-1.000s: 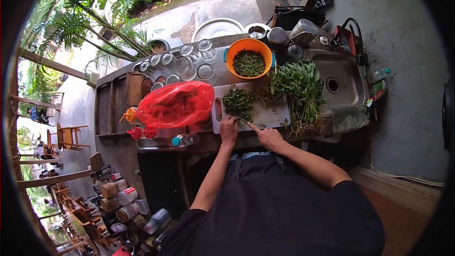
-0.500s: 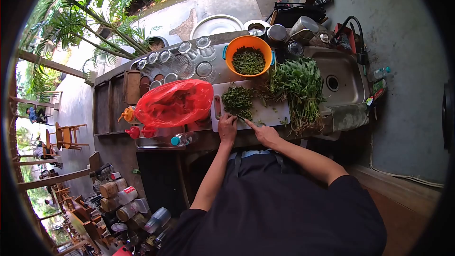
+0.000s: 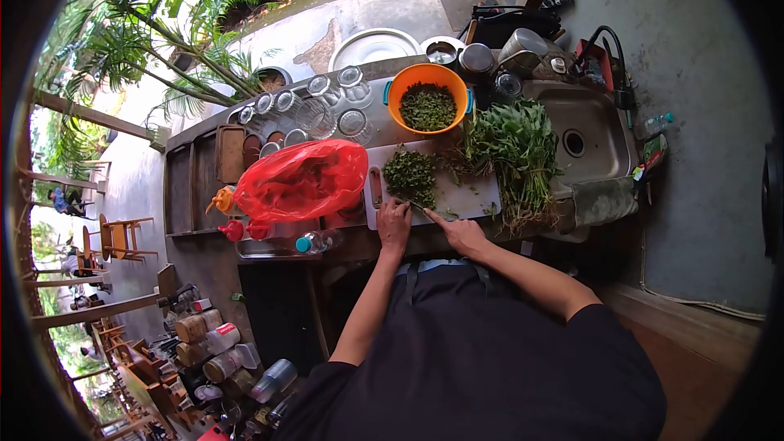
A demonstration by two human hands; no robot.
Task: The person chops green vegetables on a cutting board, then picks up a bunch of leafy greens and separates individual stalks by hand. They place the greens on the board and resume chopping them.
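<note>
My right hand point(image 3: 464, 237) is wrapped round the handle of a knife point(image 3: 417, 206), its index finger stretched along the top. The blade points left to the fingers of my left hand point(image 3: 394, 220), which are bent and drawn together at the near edge of the white cutting board point(image 3: 478, 190). What those fingers pinch is too small to make out. Just beyond them lies a heap of chopped greens point(image 3: 410, 175). A large bunch of leafy greens point(image 3: 513, 143) with roots lies across the board's right end. Behind the board stands an orange basin point(image 3: 395, 91) holding more chopped greens.
Left of the board sits an open red plastic bag point(image 3: 343, 165), with a bottle with a turquoise cap point(image 3: 314, 242) in front. Several upturned glasses point(image 3: 354, 122) stand behind it. A steel sink point(image 3: 604, 118) lies to the right, with a cloth point(image 3: 603, 201) over its front edge.
The view has shifted slightly. Both hands stay at the near edge of the board, and the knife keeps almost the same place. The heap of greens looks unchanged.
</note>
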